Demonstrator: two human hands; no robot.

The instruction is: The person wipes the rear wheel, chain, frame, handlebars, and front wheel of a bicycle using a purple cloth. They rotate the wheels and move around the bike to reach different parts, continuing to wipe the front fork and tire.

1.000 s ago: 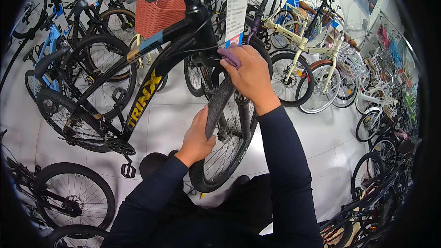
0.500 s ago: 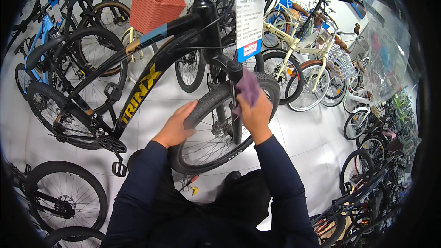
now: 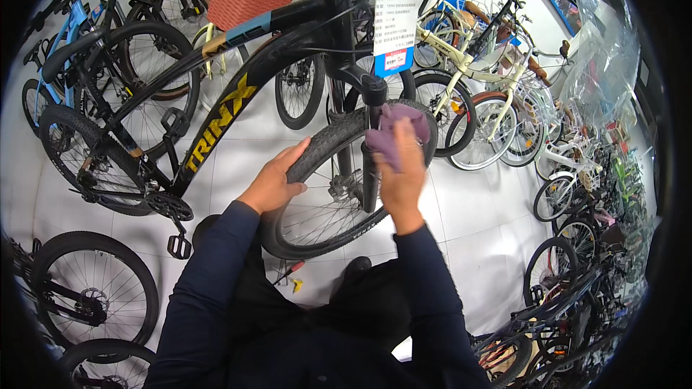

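Purple cloth [image 3: 383, 145] gripped in my right hand [image 3: 404, 176], price tag [image 3: 396, 21] hanging above; left hand [image 3: 271, 181] spread against tyre [image 3: 323, 139]; cloth lower than before.

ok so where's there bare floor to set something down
Bare floor lies between the front wheel and bikes at right; a smaller patch between the black frame and left hand. Crowded: the right edge and upper left, packed with bicycles.

Yel. block ltrs [image 3: 218, 128] — blk frame tube [image 3: 285, 45] | small print [image 3: 395, 13] — blue/wht tag [image 3: 397, 25]
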